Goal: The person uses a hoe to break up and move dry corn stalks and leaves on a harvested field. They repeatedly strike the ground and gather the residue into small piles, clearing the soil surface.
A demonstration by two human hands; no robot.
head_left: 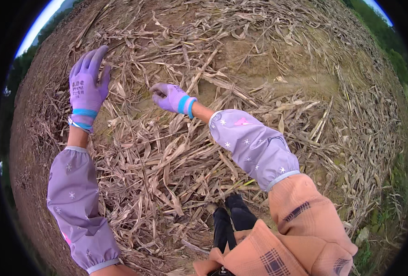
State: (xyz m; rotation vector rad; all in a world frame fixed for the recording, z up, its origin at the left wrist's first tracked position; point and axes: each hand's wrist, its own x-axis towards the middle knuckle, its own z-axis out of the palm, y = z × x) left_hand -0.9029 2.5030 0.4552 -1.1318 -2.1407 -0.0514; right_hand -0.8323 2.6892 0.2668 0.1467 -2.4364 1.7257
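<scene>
My left hand (88,77), in a purple knitted glove with a blue-striped cuff and printed writing, is raised at the upper left. Its fingers are stretched out, the thumb stands apart, and nothing is in it. My right hand (168,97), gloved alike, is nearer the middle with its fingers loosely curled. A gap shows between thumb and fingers, and I see nothing held there. Below both hands dry corn stalks and leaves (169,162) lie in a tangled layer. A thicker pale stalk (203,69) slants up just beyond my right hand.
Bare brown soil (245,58) shows between the stalks ahead. My dark-clad legs (236,214) stand among the litter at the bottom. Green grass (397,196) edges the field at the right, and trees (392,51) border it farther off.
</scene>
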